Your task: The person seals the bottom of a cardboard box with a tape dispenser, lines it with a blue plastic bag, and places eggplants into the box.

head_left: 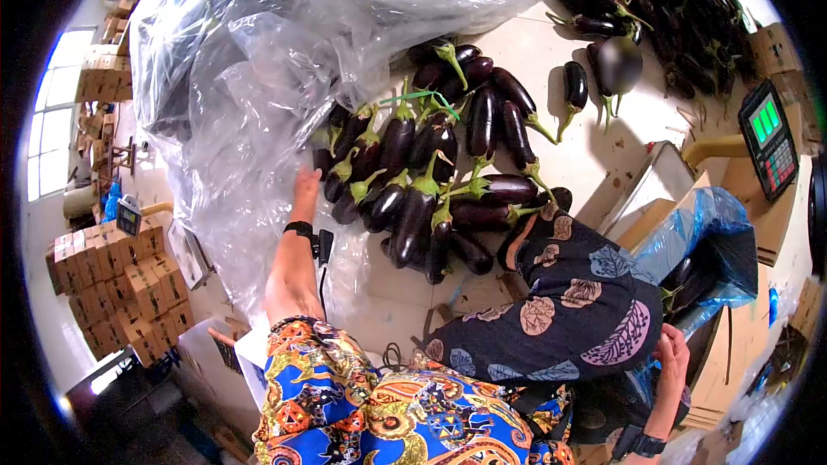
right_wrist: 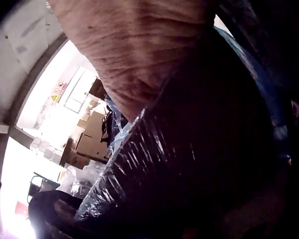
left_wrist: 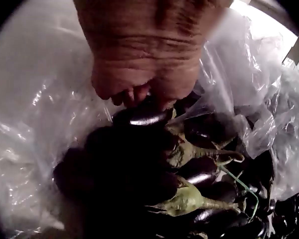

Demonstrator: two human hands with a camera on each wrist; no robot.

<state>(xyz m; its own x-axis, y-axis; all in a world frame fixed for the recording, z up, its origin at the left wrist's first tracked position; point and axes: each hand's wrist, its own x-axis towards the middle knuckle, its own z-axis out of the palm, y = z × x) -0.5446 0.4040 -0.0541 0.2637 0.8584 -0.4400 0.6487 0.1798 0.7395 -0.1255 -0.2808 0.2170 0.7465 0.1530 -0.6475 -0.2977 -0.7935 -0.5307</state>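
Note:
My left hand [head_left: 307, 185] is at the left edge of a pile of dark eggplants [head_left: 396, 145], beside the clear plastic sheet. In the left wrist view the hand [left_wrist: 147, 64] has its fingers curled at a glossy eggplant [left_wrist: 143, 117]; the fingertips are partly hidden. Green stems and a green tie [head_left: 415, 96] lie on the pile. At the lower right, my right hand [head_left: 670, 366] grips the edge of the blue plastic bag [head_left: 719, 215] that lines a box holding eggplant. The right wrist view shows the hand [right_wrist: 139, 55] against pleated plastic [right_wrist: 139, 149], fingers hidden.
Clear plastic [head_left: 233, 103] spreads over the left and top. More eggplants [head_left: 689, 26] are heaped at the upper right. A scale display [head_left: 765, 133] stands at the right, cartons [head_left: 121, 275] at the left. A patterned dark cloth [head_left: 551, 310] covers my leg beside the pile.

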